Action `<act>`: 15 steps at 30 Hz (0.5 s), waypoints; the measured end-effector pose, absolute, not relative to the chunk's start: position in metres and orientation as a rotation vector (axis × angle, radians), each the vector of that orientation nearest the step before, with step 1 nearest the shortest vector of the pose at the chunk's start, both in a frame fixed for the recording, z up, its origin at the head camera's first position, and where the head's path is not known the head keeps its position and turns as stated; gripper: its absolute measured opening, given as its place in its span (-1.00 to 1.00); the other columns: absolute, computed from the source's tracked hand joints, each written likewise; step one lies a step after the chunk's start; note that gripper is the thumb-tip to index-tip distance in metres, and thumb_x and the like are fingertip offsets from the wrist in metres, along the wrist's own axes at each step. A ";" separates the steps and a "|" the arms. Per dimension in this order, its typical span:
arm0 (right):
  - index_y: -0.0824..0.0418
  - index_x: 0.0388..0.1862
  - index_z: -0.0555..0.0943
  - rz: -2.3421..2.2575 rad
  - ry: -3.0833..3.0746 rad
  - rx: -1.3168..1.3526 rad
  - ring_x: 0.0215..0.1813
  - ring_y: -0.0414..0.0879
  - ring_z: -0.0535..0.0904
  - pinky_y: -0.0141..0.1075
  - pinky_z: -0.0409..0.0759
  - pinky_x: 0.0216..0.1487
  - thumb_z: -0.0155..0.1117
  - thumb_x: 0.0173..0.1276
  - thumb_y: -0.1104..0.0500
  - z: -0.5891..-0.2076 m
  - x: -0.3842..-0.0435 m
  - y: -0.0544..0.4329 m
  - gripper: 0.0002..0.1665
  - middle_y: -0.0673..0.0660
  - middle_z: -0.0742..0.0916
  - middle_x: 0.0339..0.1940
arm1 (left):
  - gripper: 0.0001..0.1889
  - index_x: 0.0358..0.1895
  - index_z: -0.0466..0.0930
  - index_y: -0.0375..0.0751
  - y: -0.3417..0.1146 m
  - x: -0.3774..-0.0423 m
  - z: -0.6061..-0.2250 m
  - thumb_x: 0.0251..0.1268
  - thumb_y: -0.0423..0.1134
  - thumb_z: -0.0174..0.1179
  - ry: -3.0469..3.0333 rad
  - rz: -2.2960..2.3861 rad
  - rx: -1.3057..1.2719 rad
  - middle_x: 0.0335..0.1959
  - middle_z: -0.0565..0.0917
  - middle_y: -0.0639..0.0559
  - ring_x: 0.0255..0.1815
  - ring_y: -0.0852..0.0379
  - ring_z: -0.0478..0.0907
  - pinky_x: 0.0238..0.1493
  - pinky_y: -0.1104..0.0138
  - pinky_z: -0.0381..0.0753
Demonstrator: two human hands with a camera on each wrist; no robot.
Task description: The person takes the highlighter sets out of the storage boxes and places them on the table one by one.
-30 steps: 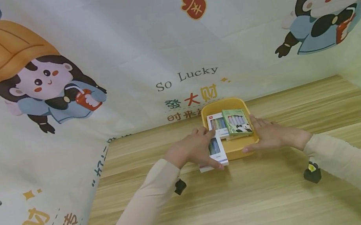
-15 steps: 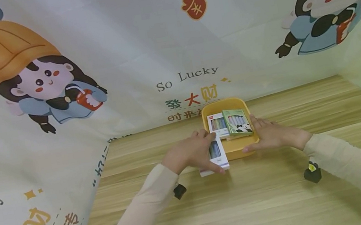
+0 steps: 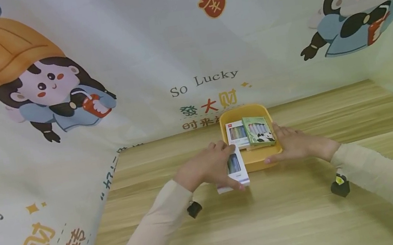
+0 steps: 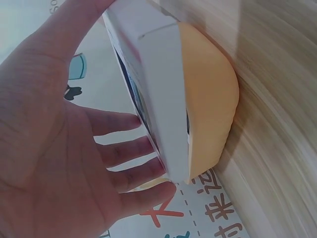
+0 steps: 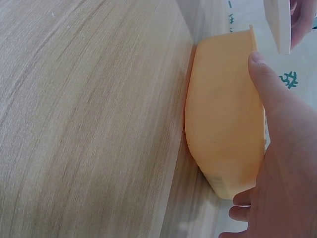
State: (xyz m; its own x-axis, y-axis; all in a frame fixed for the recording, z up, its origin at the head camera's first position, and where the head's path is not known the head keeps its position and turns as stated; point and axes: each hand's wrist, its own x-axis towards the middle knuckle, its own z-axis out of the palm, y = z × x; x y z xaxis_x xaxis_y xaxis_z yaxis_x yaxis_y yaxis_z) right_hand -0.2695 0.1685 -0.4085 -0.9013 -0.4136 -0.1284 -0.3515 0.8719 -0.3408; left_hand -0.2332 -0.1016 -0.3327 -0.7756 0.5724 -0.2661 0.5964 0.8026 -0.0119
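My left hand [image 3: 205, 165] grips a white crayon box [image 3: 234, 182] by its edges, thumb at the near end and fingers along the far left side. Coloured sticks show through its window. The box slants over the left front of a yellow bin [image 3: 262, 165]; the left wrist view shows its white side [image 4: 166, 94] against the bin wall [image 4: 213, 94]. Inside the bin lie another white box [image 3: 236, 133] and a green panda box [image 3: 259, 131]. My right hand [image 3: 299, 144] rests on the bin's right front corner, its thumb [image 5: 267, 82] straight along the rim.
The bin stands on a wood-grain table [image 3: 276, 226], close to the printed backdrop [image 3: 139, 62]. That cloth also rises along the left and right sides. Small black pieces hang at the left wrist [image 3: 194, 209] and right wrist [image 3: 340, 186].
My left hand and its white box have shifted slightly toward me and left. The right hand and the bin keep their places; the head view has tilted down a little.
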 end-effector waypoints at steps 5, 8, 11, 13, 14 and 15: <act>0.52 0.55 -0.29 -0.468 2.844 -0.596 0.58 0.47 -0.04 0.41 0.04 0.50 0.12 0.18 -0.57 -0.410 -0.270 0.167 0.53 0.49 -0.03 0.60 | 0.25 0.56 0.08 -0.13 -0.103 -0.228 -0.334 -0.19 0.49 0.37 2.737 -0.127 0.899 0.47 0.31 -0.13 0.39 -0.05 0.34 0.45 0.12 0.44; 0.52 0.55 -0.29 -0.476 2.838 -0.599 0.58 0.47 -0.04 0.41 0.04 0.49 0.09 0.16 -0.60 -0.409 -0.270 0.167 0.54 0.50 -0.03 0.60 | 0.27 0.57 0.06 -0.11 -0.102 -0.223 -0.336 -0.21 0.51 0.37 2.732 -0.127 0.891 0.49 0.29 -0.12 0.42 -0.04 0.31 0.45 0.11 0.44; 0.52 0.55 -0.30 -0.484 2.833 -0.596 0.58 0.47 -0.05 0.42 0.04 0.50 0.09 0.17 -0.60 -0.408 -0.270 0.168 0.54 0.50 -0.02 0.60 | 0.29 0.57 0.05 -0.11 -0.101 -0.219 -0.337 -0.22 0.52 0.36 2.732 -0.135 0.897 0.50 0.26 -0.13 0.46 -0.05 0.28 0.47 0.11 0.42; 0.53 0.55 -0.30 -0.490 2.832 -0.595 0.58 0.48 -0.04 0.42 0.03 0.49 0.09 0.17 -0.60 -0.408 -0.270 0.168 0.54 0.51 -0.02 0.59 | 0.28 0.57 0.06 -0.13 -0.100 -0.216 -0.336 -0.22 0.51 0.37 2.733 -0.144 0.909 0.50 0.27 -0.14 0.46 -0.06 0.28 0.47 0.11 0.42; 0.53 0.55 -0.30 -0.492 2.832 -0.595 0.58 0.48 -0.04 0.42 0.03 0.49 0.09 0.17 -0.60 -0.408 -0.269 0.168 0.54 0.51 -0.02 0.59 | 0.28 0.56 0.07 -0.13 -0.100 -0.215 -0.336 -0.22 0.51 0.37 2.733 -0.149 0.914 0.50 0.27 -0.15 0.47 -0.07 0.27 0.48 0.11 0.41; 0.53 0.55 -0.30 -0.493 2.831 -0.594 0.58 0.48 -0.04 0.43 0.03 0.49 0.09 0.17 -0.60 -0.408 -0.269 0.168 0.55 0.51 -0.02 0.59 | 0.28 0.56 0.07 -0.14 -0.099 -0.214 -0.335 -0.22 0.52 0.36 2.734 -0.155 0.920 0.50 0.27 -0.15 0.47 -0.07 0.27 0.48 0.11 0.40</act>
